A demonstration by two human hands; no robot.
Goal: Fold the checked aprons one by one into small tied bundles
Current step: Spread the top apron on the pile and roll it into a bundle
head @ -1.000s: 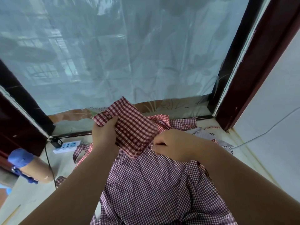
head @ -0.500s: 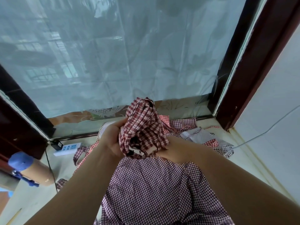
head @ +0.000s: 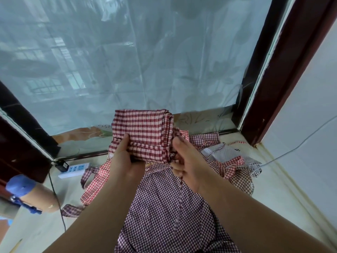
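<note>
The folded red apron [head: 144, 128] is raised above the apron heap [head: 164, 216] at the floor's [head: 273, 190] far edge, the left hand [head: 125, 161] clamping its lower-left corner and the right hand [head: 189, 167] pinching its dangling strap [head: 179, 198].

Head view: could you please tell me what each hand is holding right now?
Left hand: grips the folded red-checked apron.
Right hand: pinches its tie strap beside the fold.

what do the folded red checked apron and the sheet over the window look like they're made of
The folded apron looks like woven cloth, likely cotton or a blend, matte: it creases softly and stacks in limp layers. The window sheet seems thin translucent plastic film, glossy: sharp fold lines, wrinkles and glare.
</note>
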